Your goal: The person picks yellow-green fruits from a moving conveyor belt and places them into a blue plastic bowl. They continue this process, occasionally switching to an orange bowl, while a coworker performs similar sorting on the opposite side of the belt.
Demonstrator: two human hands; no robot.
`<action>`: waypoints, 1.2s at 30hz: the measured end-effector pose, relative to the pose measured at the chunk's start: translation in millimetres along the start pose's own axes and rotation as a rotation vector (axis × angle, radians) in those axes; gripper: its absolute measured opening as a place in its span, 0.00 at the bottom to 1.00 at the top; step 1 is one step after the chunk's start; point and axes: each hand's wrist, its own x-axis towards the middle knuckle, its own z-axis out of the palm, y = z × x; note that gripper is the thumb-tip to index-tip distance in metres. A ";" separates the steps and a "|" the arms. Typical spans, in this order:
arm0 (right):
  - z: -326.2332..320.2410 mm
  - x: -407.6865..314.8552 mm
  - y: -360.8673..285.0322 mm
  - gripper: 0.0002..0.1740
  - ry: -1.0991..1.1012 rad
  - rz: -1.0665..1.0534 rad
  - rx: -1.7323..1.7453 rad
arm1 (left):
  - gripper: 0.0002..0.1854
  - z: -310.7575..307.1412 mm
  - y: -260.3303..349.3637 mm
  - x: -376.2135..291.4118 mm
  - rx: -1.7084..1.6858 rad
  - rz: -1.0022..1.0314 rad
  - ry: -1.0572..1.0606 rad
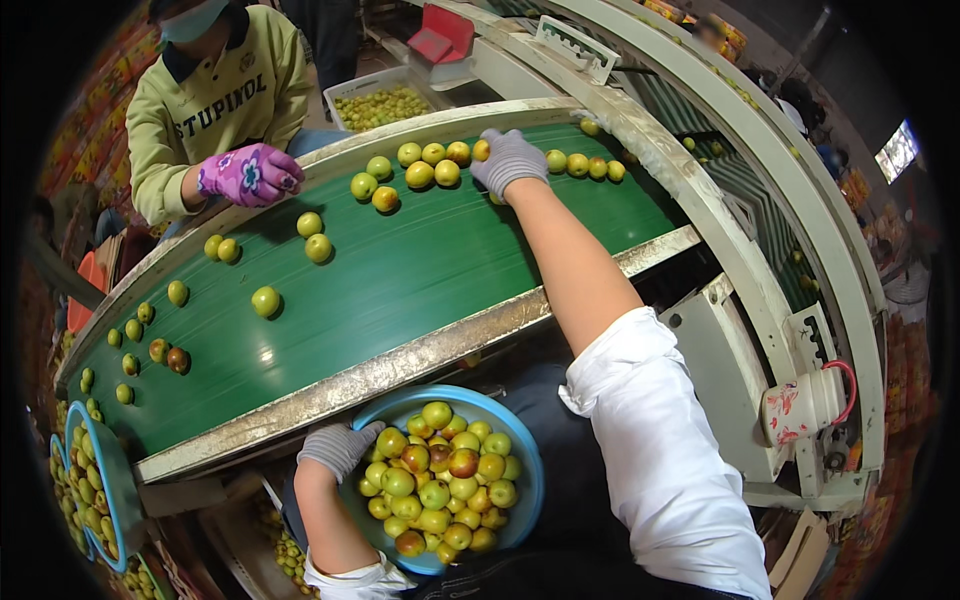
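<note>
On the green conveyor belt point(390, 262), my right hand point(511, 161), in a grey knit glove, reaches over a row of green-yellow jujubes point(419, 174). One yellow jujube point(481, 151) touches its fingertips, and another shows partly beneath the palm. Whether the fingers grip any fruit is hidden by the glove. In a matching glove, my left hand point(341, 448) holds the rim of a blue plastic basin point(534, 480), the thumb lying over the edge. The basin stands before my body, heaped with green, yellow and brown-red jujubes point(435, 493).
Across the belt, a person's hand in a purple floral glove point(251, 176) hovers above its far edge. Filled blue basins point(124, 487) stand at left. A white crate point(364, 97) of fruit lies beyond. Metal rails point(720, 180) curve along the right, beside a white mug point(802, 409).
</note>
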 end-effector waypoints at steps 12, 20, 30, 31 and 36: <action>-40.8 -162.7 -47.1 0.16 -0.818 -0.994 1.089 | 0.39 -5.4 6.0 -2.0 0.070 -0.031 -0.039; -58.9 -194.7 -79.9 0.20 -0.696 -1.073 0.675 | 0.33 2.2 -6.9 2.2 -0.025 -0.015 -0.011; 8.1 -39.8 -37.4 0.26 -0.114 -0.415 0.052 | 0.36 1.3 1.7 4.6 0.053 -0.097 -0.053; 6.9 -39.7 -40.8 0.26 -0.117 -0.450 0.082 | 0.36 -1.0 1.8 3.7 0.069 -0.092 -0.045; -12.4 -23.8 -6.2 0.31 0.347 -0.017 0.403 | 0.39 -1.3 -1.7 -0.8 0.043 -0.054 -0.027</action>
